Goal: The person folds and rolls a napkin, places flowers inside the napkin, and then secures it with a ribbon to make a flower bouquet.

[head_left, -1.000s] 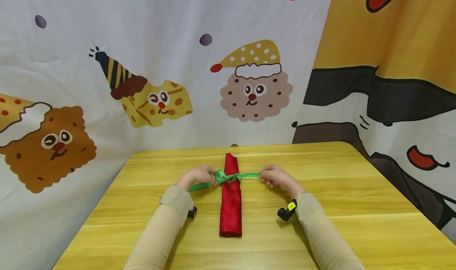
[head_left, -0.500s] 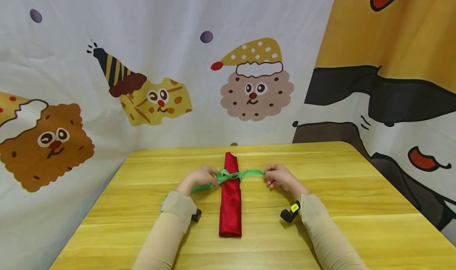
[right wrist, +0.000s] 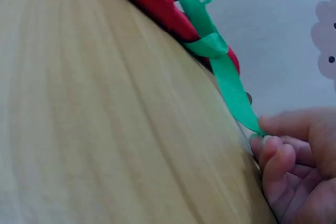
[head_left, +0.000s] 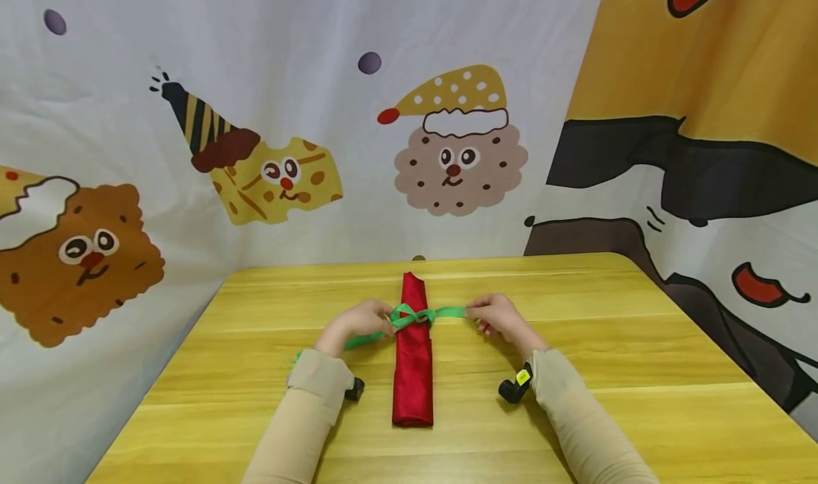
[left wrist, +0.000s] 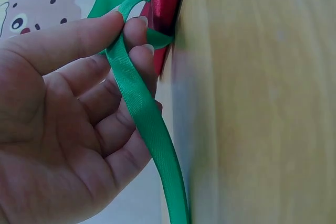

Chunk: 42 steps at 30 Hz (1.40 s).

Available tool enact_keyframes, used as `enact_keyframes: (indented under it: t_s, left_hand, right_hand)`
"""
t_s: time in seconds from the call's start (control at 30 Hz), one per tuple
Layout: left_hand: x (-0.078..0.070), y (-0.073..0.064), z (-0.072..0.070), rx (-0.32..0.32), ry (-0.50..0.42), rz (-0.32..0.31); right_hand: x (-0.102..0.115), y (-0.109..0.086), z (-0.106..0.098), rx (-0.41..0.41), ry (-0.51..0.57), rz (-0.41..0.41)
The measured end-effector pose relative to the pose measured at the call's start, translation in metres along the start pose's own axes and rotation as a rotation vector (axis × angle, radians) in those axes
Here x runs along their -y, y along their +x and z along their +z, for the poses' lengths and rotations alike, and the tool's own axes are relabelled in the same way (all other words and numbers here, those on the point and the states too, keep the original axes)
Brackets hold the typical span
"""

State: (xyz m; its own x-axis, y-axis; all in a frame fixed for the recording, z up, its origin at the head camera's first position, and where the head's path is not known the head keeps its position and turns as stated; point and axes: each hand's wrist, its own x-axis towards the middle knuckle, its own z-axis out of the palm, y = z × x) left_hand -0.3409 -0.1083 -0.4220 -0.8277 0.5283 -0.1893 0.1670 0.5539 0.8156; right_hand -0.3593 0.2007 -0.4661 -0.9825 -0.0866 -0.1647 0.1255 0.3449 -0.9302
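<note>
A long, narrow fold of shiny red cloth [head_left: 412, 385] lies lengthwise on the table. Round its upper part runs a green ribbon [head_left: 452, 312], with a loop and a knot on top of the cloth. My left hand [head_left: 361, 321] pinches the ribbon close to the cloth's left side; in the left wrist view thumb and fingertips grip the green ribbon [left wrist: 139, 95], and a loose tail hangs below them. To the right, my right hand [head_left: 501, 317] pinches the ribbon's other end [right wrist: 231, 87], which stretches fairly straight from the knot.
The wooden table [head_left: 549, 413] has rounded far corners. Behind it hangs a white curtain [head_left: 307, 44] printed with cartoon biscuits and cheese. Small black devices, such as the right one [head_left: 513, 387], are worn at both wrists.
The right hand moved slightly outward, then back a little left; the ribbon on that side bowed up and is straighter now. The left hand shifted slightly right, still pinching. The cloth stays put.
</note>
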Motion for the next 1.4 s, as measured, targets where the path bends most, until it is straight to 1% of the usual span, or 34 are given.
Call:
enact_keyframes:
  t_s: [0.1,0.17,0.27,0.4,0.53,0.67,0.77,0.83,0.97,1.1,1.4]
  left_hand:
    - [0.001,-0.002,-0.002,-0.003,-0.010,0.007]
    - [0.002,-0.003,-0.003,-0.013,-0.008,0.004]
    - [0.004,-0.006,-0.006,-0.049,0.004,-0.023]
    - [0.006,-0.011,-0.012,-0.089,0.030,-0.059]
    - [0.009,-0.014,-0.018,-0.093,0.065,-0.061]
    - [0.015,-0.015,-0.022,-0.076,0.088,-0.050]
    - [0.019,-0.016,-0.024,-0.070,0.078,-0.046]
    - [0.021,-0.018,-0.027,-0.078,0.063,-0.047]
    - [0.026,-0.024,-0.032,-0.095,0.032,-0.057]
    - [0.033,-0.029,-0.038,-0.096,0.003,-0.067]
    - [0.038,-0.039,-0.050,-0.083,0.021,-0.097]
  right_hand:
    - [0.002,-0.002,0.002,-0.039,-0.048,-0.012]
    - [0.003,-0.003,0.002,-0.043,-0.065,-0.025]
    - [0.002,-0.007,-0.003,-0.024,-0.073,-0.038]
    - [0.000,-0.013,-0.013,0.014,-0.058,-0.032]
    - [-0.003,-0.020,-0.023,0.059,-0.026,-0.030]
    - [-0.005,-0.025,-0.032,0.084,-0.014,-0.022]
    - [-0.006,-0.028,-0.037,0.099,-0.022,-0.020]
    - [-0.007,-0.030,-0.040,0.101,-0.023,-0.015]
    - [-0.011,-0.030,-0.044,0.130,-0.023,-0.027]
    - [-0.015,-0.030,-0.047,0.165,-0.013,-0.042]
    - [-0.017,-0.033,-0.051,0.218,0.011,-0.046]
